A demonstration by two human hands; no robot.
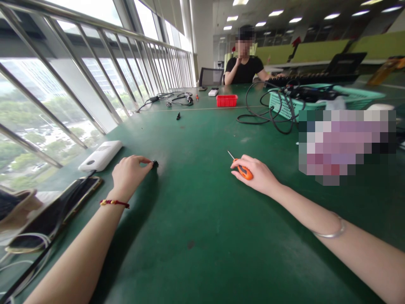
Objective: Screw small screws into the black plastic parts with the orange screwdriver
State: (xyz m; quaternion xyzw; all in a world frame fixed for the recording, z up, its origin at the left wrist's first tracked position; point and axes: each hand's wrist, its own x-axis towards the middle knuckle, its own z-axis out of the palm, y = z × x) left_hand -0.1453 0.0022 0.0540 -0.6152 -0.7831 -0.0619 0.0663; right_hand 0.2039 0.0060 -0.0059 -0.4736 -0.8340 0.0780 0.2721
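My left hand (pixel 130 172), on the left of the green table (pixel 202 211), is closed in a pinch on a small black part (pixel 155 164). The part's exact kind is too small to make out. My right hand (pixel 257 174) is wrapped round the orange and black handle of a screwdriver (pixel 244 172). Its thin metal shaft points away from me and to the left. A wide stretch of tabletop lies between the two hands.
A white power bank (pixel 101 156) and a phone (pixel 53 215) with cables lie at the left. Farther off are a black clip-like piece (pixel 178 116), a red tray (pixel 227 101), black cables (pixel 253 120) and a teal basket (pixel 281 105). A person (pixel 243 67) sits opposite.
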